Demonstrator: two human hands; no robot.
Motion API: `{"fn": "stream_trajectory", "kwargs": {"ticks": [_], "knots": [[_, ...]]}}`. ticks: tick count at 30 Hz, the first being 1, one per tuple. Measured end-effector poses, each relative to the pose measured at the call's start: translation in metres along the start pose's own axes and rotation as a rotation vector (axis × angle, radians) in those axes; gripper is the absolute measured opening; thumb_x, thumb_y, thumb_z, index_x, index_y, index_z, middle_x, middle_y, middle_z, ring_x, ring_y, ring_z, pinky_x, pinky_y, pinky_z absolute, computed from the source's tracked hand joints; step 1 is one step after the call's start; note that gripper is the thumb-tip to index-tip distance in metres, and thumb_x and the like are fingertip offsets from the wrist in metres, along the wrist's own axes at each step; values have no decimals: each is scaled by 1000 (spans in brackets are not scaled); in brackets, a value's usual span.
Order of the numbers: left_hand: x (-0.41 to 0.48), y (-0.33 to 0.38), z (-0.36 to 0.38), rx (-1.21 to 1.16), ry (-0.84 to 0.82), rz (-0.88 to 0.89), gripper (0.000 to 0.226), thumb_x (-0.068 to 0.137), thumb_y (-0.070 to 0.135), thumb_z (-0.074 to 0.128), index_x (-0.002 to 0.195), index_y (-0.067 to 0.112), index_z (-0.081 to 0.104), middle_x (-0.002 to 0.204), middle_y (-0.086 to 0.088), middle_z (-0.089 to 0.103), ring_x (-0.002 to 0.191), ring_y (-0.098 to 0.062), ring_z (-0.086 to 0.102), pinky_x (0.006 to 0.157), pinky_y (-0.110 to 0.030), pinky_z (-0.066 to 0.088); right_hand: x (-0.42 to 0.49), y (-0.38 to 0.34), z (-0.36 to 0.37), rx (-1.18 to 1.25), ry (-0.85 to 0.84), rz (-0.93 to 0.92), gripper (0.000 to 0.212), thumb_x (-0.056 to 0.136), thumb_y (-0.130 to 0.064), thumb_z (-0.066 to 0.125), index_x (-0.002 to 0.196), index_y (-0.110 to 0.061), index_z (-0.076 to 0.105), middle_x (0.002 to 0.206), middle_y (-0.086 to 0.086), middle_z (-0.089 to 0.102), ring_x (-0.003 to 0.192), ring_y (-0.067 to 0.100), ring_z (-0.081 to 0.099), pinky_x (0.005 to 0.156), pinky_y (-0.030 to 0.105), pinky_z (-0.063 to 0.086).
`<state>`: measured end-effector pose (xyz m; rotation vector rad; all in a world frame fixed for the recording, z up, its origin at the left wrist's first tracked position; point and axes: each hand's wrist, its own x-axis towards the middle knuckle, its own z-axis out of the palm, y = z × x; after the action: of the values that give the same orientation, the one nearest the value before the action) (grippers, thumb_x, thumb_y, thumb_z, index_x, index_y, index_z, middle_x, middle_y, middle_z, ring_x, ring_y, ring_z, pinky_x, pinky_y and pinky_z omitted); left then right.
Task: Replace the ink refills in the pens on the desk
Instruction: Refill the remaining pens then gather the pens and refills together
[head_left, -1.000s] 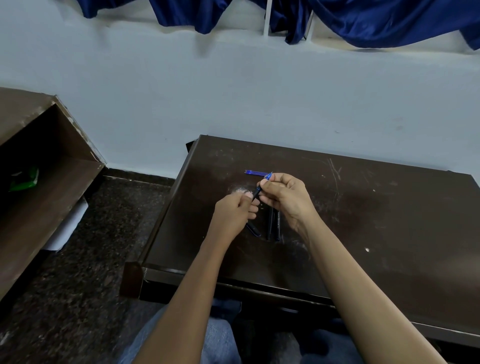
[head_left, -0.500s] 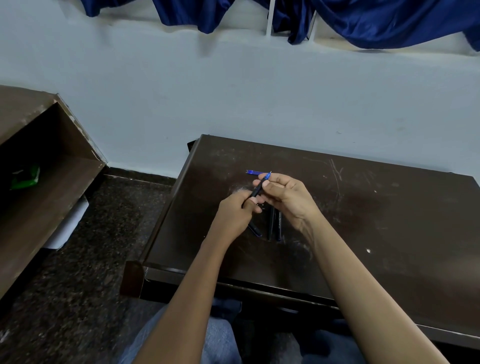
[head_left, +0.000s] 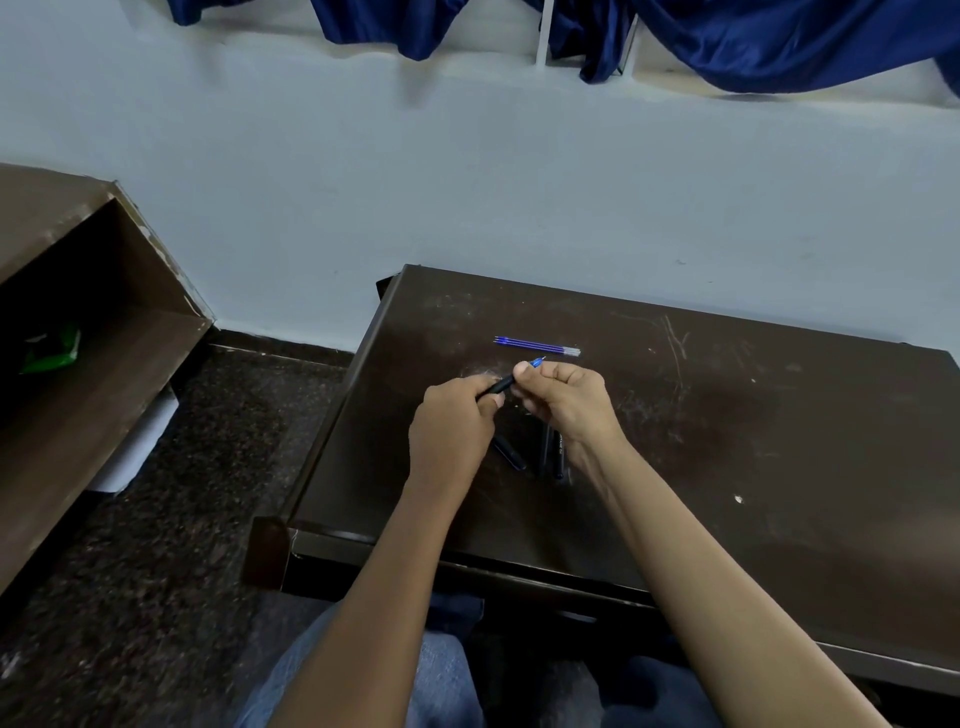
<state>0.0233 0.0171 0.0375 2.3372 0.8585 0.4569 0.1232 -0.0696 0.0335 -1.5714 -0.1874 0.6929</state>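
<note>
Two hands: left hand and right hand, fingers gripping one pen, near the left edge of the worktop.
Room: worktop runs wide rightward.
Change: more barrel shows now.

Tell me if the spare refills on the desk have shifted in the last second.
No. The refills keep their place relative to the far left corner of the desk.

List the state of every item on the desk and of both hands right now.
held pen: held at both ends, blue tip pointing away from the person.
left hand: grips its black barrel.
right hand: pinches its blue tip end.
spare refills: lying flat on the desk beyond the hands, untouched.
other pens: lying flat by the wrists, partly hidden.
</note>
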Motion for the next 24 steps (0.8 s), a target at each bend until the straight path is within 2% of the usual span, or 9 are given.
{"fn": "stream_trajectory", "kwargs": {"ticks": [2,3,4,7,9,11,14,18,24], "knots": [[-1,0,0,41,-3,-62,19,94,25,55,105,19,68,81,6,58,67,-7,45,47,-15,22,4,3,-6,0,-78,74,10,84,-19,72,76,-12,72,70,-2,72,72,8,65,65,16,52],[-1,0,0,44,-10,-85,19,94,24,53,106,19,67,83,5,59,69,-8,45,47,-16,22,7,7,-8,-121,-80,66,6,83,-18,73,80,-13,72,74,-2,73,76,9,66,67,18,52],[-1,1,0,41,-13,-104,20,95,24,52,107,19,67,88,3,62,71,-9,47,48,-17,24,8,13,-10,-332,-63,27,8,80,-19,76,84,-13,73,80,-1,73,78,11,66,71,21,53],[0,1,0,24,-24,-138,22,96,23,50,112,18,65,101,0,65,78,-9,47,53,-20,28,4,37,-5,-1087,-95,-136,36,76,-33,77,105,-15,66,100,4,69,98,20,62,84,36,54],[-1,0,0,1,-42,-147,22,96,22,50,112,18,65,101,0,65,77,-8,46,51,-18,26,-2,51,2,-1344,-153,-205,47,79,-39,73,116,-14,59,109,7,65,109,25,53,86,39,51],[-1,0,1,-7,-56,-150,22,96,21,50,112,18,65,101,0,66,77,-7,46,51,-16,27,-5,62,7,-1428,-192,-251,45,82,-37,70,117,-13,56,113,8,63,112,26,50,87,38,47],[-1,0,-1,-5,-60,-150,23,97,19,50,113,18,65,103,-1,67,79,-9,50,62,-22,36,-6,68,8,-1427,-203,-293,34,87,-28,65,115,-12,57,116,9,63,112,27,51,87,37,46],[-2,0,-3,82,-53,-177,24,98,19,46,116,22,62,107,1,65,101,-22,57,83,-40,41,1,48,0,-1178,-142,-304,24,88,-20,64,111,-12,62,111,9,65,105,24,60,90,37,51],[-3,2,-5,81,-52,-215,27,98,20,47,121,24,61,108,0,65,105,-23,55,85,-44,38,10,5,-30,-787,96,-371,16,83,-5,65,95,-14,69,99,8,67,91,19,62,87,29,50]]}}
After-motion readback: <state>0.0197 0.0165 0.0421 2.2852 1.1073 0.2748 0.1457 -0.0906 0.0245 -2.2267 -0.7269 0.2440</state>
